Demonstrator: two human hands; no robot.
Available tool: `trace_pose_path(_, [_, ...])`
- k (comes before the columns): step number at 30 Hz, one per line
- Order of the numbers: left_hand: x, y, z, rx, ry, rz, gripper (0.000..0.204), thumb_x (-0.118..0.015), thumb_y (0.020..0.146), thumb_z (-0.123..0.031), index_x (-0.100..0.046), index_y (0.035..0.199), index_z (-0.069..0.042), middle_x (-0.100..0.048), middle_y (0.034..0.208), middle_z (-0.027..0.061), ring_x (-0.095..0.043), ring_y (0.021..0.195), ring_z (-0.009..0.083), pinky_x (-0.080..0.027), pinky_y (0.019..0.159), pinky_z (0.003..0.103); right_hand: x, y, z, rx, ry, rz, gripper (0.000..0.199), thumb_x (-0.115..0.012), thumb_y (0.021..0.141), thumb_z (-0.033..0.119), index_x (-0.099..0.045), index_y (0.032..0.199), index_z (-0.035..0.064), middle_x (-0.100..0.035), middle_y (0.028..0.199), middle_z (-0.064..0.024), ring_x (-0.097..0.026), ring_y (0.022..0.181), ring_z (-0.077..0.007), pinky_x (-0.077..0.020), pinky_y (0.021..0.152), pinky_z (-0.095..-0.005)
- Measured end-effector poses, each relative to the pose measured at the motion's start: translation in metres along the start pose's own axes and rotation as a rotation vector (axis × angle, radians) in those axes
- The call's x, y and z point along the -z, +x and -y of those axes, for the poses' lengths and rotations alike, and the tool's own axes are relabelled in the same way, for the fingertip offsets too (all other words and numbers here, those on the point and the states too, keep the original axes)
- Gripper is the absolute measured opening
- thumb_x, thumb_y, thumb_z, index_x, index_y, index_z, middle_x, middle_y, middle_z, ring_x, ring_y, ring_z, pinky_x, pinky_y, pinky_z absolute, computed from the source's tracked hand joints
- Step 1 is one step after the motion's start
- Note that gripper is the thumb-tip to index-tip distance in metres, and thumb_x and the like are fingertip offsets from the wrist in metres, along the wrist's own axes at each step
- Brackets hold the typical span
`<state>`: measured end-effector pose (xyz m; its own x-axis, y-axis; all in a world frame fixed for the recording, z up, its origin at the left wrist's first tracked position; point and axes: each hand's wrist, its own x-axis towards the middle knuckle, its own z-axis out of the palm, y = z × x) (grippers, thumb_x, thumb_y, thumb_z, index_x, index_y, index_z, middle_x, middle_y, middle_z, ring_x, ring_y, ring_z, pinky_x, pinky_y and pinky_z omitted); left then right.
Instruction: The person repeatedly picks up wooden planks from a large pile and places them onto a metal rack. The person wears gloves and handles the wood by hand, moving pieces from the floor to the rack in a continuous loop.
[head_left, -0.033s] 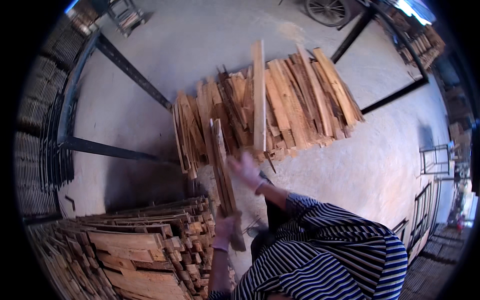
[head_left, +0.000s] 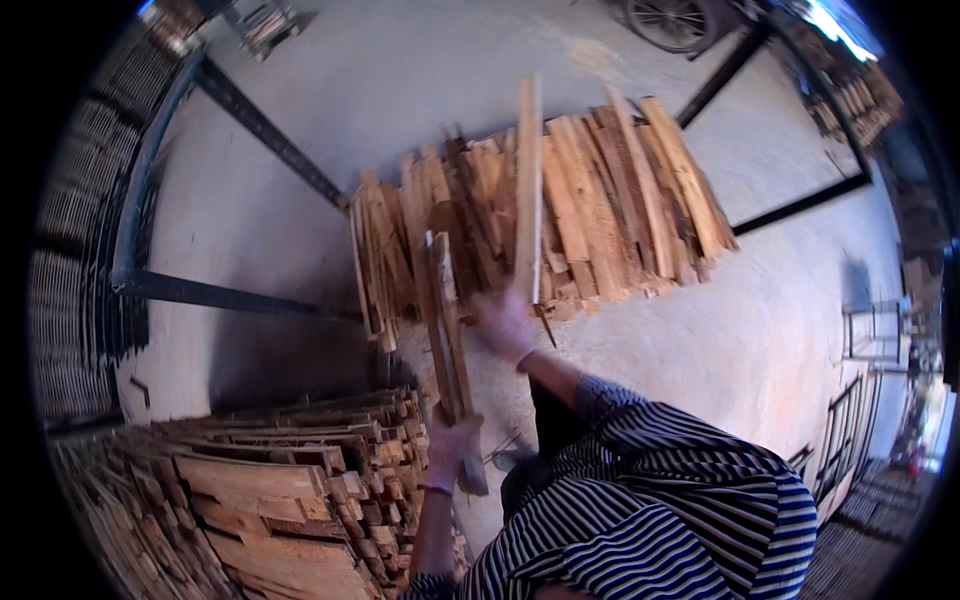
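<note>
My left hand (head_left: 450, 440) is closed around the near end of a small bundle of wooden slats (head_left: 443, 320), which stands up and points away from me. My right hand (head_left: 505, 325), blurred, grips the near end of one long pale slat (head_left: 527, 180) that reaches out over a loose pile of wooden slats (head_left: 610, 200) on the concrete floor. A neat stack of slats (head_left: 280, 490) rises at my lower left, right beside my left hand. My striped sleeves cover both forearms.
Black metal beams (head_left: 260, 130) lie across the floor at left, and another beam (head_left: 800, 205) at right. A wheel (head_left: 670, 25) sits at the top edge. Metal frames (head_left: 870, 335) stand at right. Dark stacked material (head_left: 70, 280) lines the left rim.
</note>
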<state>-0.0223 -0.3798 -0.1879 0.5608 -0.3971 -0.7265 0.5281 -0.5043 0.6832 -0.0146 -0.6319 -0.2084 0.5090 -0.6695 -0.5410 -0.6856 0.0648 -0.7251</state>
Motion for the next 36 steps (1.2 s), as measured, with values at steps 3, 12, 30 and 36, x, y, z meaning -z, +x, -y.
trace_pose_path(3, [-0.001,0.071,-0.011,-0.071,0.055,-0.126,0.069,-0.088,0.078,-0.030,-0.056,0.130,0.001,-0.071,0.111,0.0149,-0.071,0.099,0.0252,-0.059,0.084,0.037,0.026,0.099,-0.004,-0.048,-0.377,-0.336,0.107,-0.078,0.083,0.053,-0.022,0.161,0.0059,-0.042,0.150,-0.0231,-0.046,0.137,-0.0405,-0.0440,0.110,-0.0493])
trace_pose_path(12, [-0.077,0.269,-0.102,-0.137,0.468,-0.287,0.076,-0.086,0.078,-0.039,-0.050,0.132,0.001,-0.070,0.116,0.0242,-0.070,0.107,0.0351,-0.054,0.097,0.044,0.039,0.198,-0.029,-0.122,-0.563,-0.217,0.126,-0.086,0.075,0.050,-0.007,0.167,0.0137,-0.031,0.161,-0.0315,-0.036,0.147,-0.0457,-0.0392,0.117,-0.0529])
trace_pose_path(30, [0.020,0.524,0.105,0.027,0.468,-0.396,0.132,-0.088,0.062,-0.065,-0.025,0.160,-0.004,-0.047,0.152,0.0285,-0.050,0.138,0.0418,-0.046,0.113,0.047,0.031,0.239,-0.099,0.058,-0.527,-0.277,0.120,-0.089,0.069,0.038,-0.017,0.159,0.0018,-0.034,0.149,-0.0297,-0.046,0.134,-0.0464,-0.0428,0.108,-0.0550])
trace_pose_path(36, [0.049,0.524,0.104,0.054,-0.637,0.053,0.083,-0.087,0.079,-0.038,-0.049,0.142,0.000,-0.064,0.134,0.0194,-0.065,0.118,0.0295,-0.056,0.098,0.039,0.035,0.247,-0.099,-0.110,-0.629,-0.235,0.124,-0.089,0.067,0.042,-0.016,0.159,0.0007,-0.035,0.149,-0.0315,-0.046,0.134,-0.0491,-0.0440,0.108,-0.0547])
